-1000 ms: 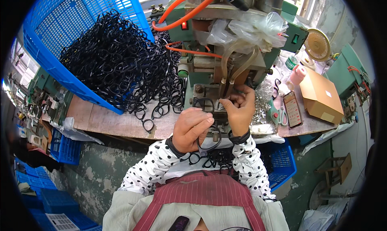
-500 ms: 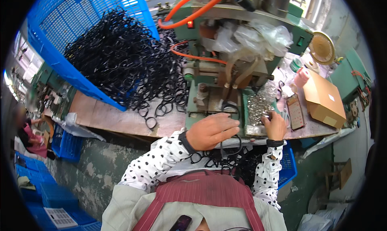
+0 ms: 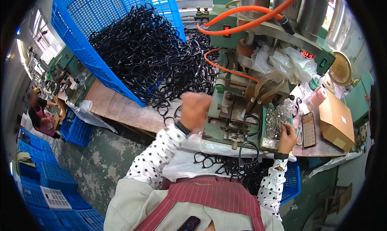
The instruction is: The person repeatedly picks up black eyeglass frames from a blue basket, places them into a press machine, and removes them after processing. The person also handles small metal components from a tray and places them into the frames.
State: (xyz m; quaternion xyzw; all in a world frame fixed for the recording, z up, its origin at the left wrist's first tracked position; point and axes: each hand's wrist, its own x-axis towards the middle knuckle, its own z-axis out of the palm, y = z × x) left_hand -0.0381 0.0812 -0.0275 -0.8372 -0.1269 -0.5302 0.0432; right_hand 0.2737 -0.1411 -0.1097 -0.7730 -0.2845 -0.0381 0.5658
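My left hand [image 3: 195, 111] is over the bench just left of the green press machine [image 3: 215, 128], close to the heap of black eyeglass frames [image 3: 137, 49]; motion smears its fingers. One black eyeglass frame [image 3: 248, 152] sits at the machine's front, one rim up by the fixture and the other hanging past the bench edge. At the front right of a tray of small metal parts [image 3: 275, 120], my right hand [image 3: 287, 139] has its fingers drawn together. Whatever they may hold is too small to make out.
A tilted blue crate [image 3: 96, 72] holds the heap, which spills onto the bench. Orange hoses [image 3: 250, 14] loop over the press. Right of the tray lie a phone [image 3: 308, 130] and a cardboard box [image 3: 336, 120]. More frames [image 3: 225, 166] lie below the bench edge by my lap.
My left hand has gone left, away from the front of the machine, uncovering the eyeglass frame there. My right hand stays at the parts tray. The whole view has shifted.
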